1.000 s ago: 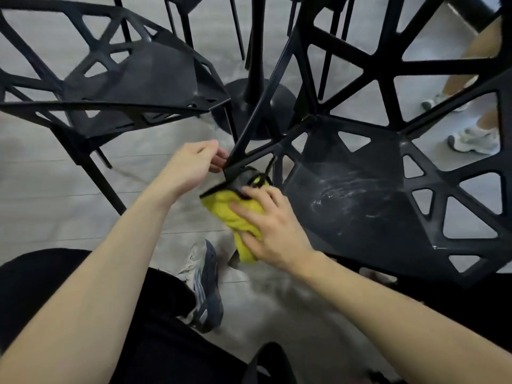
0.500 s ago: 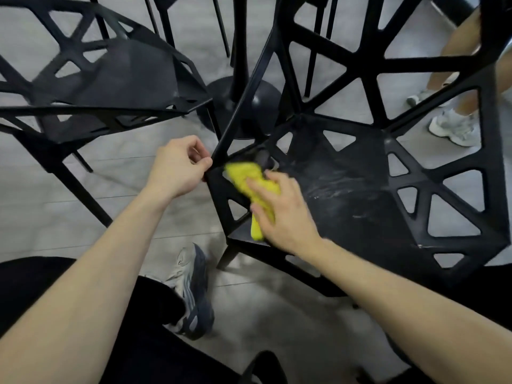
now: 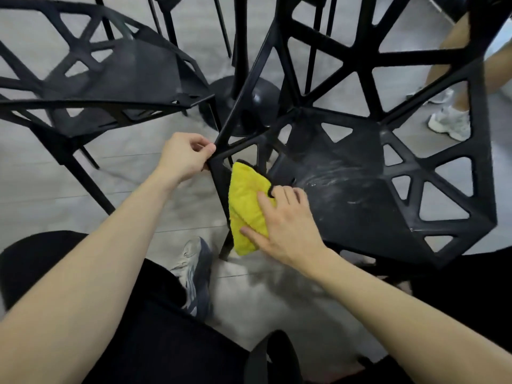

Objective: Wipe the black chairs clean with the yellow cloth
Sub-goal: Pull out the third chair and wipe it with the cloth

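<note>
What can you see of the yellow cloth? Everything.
The yellow cloth looks like plush microfibre with a dark trim, folded into a rough triangle. It lies over the front left edge of the near black chair, its lower end hanging past the rim. The right hand presses it flat with spread fingers.

My left hand point(image 3: 184, 156) sits at centre frame, pinching the front corner strut of the black lattice-framed plastic chair point(image 3: 360, 206) that fills the right half of the frame. Just below and right of it, my right hand point(image 3: 288, 223) presses the folded yellow microfibre cloth point(image 3: 245, 206) against that chair's left front edge, the cloth hanging over the rim. A second black lattice chair point(image 3: 116, 76) occupies the upper left, apart from the first. Between them, top centre, stands the black round-footed table pedestal point(image 3: 249, 98). My grey sneaker point(image 3: 194, 270) rests on the floor below the cloth. Another person's white sneaker point(image 3: 450, 123) is at the right edge, behind my chair.
</note>
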